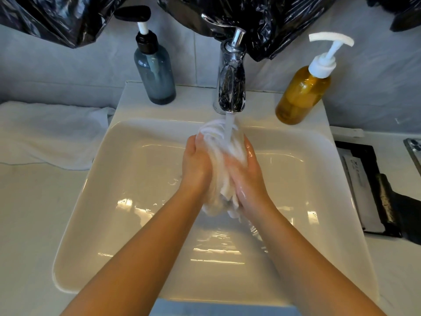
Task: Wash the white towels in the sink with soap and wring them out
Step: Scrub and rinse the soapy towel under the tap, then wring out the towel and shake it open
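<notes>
- The white towel [217, 160] is bunched into a wet wad directly below the tap [231, 87]. It is held above the basin of the sink [95, 201], and the running water falls on its upper end.
- Our left hand [196, 165] and right hand [248, 176] clasp the wad between them from either side, the fingers of both curled round the cloth and gripping it.
- We judge this towel to be mid-wash, either being rubbed or rinsed under the stream. We see no clear lather, so we cannot tell whether soap has gone on yet. It is not twisted tight, so the wringing looks to be still ahead.
- A second towel [52, 133] lies on the surface well to the left of the tap. It looks dry and untouched, so we take it as waiting its turn.
- A blue-grey pump bottle [155, 74] stands just left of the tap and an amber pump bottle [300, 94] just right of it, both on the sink's back ledge and clear of our hands.
- Black plastic sheeting [262, 19] hangs behind and above the tap.
- A dark tray [364, 190] sits well to the tap's right.
</notes>
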The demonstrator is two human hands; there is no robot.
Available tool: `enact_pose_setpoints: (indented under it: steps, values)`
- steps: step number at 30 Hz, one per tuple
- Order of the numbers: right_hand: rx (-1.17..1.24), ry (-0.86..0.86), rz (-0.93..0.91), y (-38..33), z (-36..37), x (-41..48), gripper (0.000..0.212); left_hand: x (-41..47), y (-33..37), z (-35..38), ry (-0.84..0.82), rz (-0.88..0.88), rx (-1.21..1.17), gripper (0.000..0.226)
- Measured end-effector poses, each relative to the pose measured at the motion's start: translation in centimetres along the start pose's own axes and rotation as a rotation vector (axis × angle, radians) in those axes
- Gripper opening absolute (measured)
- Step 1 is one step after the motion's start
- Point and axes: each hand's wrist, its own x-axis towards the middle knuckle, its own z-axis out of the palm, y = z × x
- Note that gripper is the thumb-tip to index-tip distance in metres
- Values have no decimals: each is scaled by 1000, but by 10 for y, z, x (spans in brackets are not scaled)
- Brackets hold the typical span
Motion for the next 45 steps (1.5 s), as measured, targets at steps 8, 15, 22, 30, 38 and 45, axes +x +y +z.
enact_pose_setpoints:
  steps: [8, 15, 22, 30, 38, 45]
  values:
    - [55, 66, 36, -2, 3, -14, 53, -31, -2, -1, -101, 357, 186, 32]
    - [3, -59, -30, -5, -4, -22, 60, -40, -8, -4, -203, 314, 180, 73]
    - [21, -179, 129, -36, -30, -18, 44, -32, 5, -8, -318, -185, -256, 41]
    - [-708, -156, -767, -145, -19, 25, 63, -34, -1, 12, -433, -327, -581, 75]
    - [-1140, -195, -891, -158, 1, 41, 54, -47, 17, 18, -527, -328, -605, 31]
    - [-1244, -136, -838, -139, 9, 5, 56, -60, 16, -29, -336, -203, -552, 46]
